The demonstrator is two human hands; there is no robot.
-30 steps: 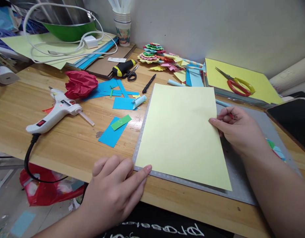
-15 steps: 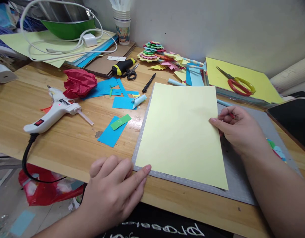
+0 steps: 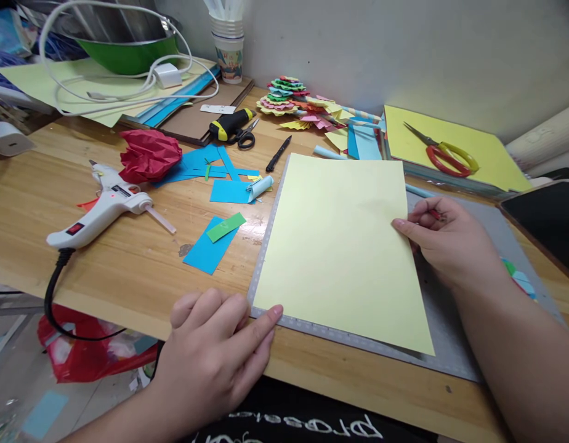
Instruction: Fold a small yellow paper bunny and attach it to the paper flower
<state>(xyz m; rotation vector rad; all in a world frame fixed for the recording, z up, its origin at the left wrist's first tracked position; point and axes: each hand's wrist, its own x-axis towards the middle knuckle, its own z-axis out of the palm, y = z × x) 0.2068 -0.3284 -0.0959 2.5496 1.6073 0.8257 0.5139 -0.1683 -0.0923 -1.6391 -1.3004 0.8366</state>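
A pale yellow sheet of paper lies over a grey cutting mat, its lower right corner slightly raised. My left hand is at the near left corner, most fingers curled, with a fingertip pressing on the sheet's bottom edge beside the mat's border. On the other side, my right hand is closed on the sheet's right edge, thumb on top and the other fingers partly hidden. A small red item shows between its curled fingers; its kind is not clear.
To the left lie a white glue gun, crumpled red paper and blue paper pieces. Behind are a black pen, small scissors and paper flowers. Red-handled scissors rest on yellow paper, with a dark tablet-like slab nearby.
The sheet's lower right corner has shifted a little to the right and bulges up from the mat. Both hands keep nearly the same places.
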